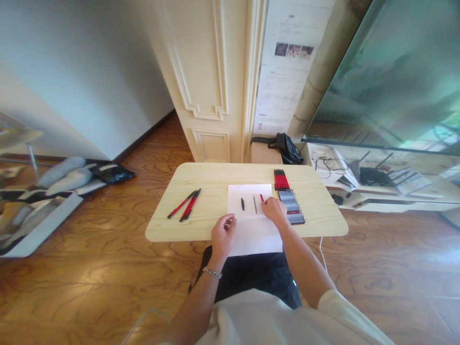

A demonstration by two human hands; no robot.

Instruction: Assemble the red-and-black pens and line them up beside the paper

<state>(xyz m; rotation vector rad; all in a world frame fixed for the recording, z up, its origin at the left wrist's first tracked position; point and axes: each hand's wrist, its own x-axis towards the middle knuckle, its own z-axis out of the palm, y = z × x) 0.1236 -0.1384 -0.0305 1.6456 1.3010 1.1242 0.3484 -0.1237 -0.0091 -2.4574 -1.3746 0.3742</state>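
A white sheet of paper (251,237) lies in front of me on the table. On it rest a black pen part (242,204) and, to its right, a thin dark pen refill (255,204). My right hand (274,211) is closed at the sheet's right side, and a short red pen barrel (262,197) sticks out from its fingertips. Over the left edge of the paper hovers my left hand (223,235), fingers loosely curled and apart, with nothing visible in them. Several red-and-black pens (190,205) lie loose on the left.
Several more red-and-black pens (281,179) lie side by side at the back right. Nearer, beside my right hand, is a dark-edged flat device (296,219), partly blurred out. The light wooden table (212,177) has rounded corners. A black bag (287,148) sits behind it.
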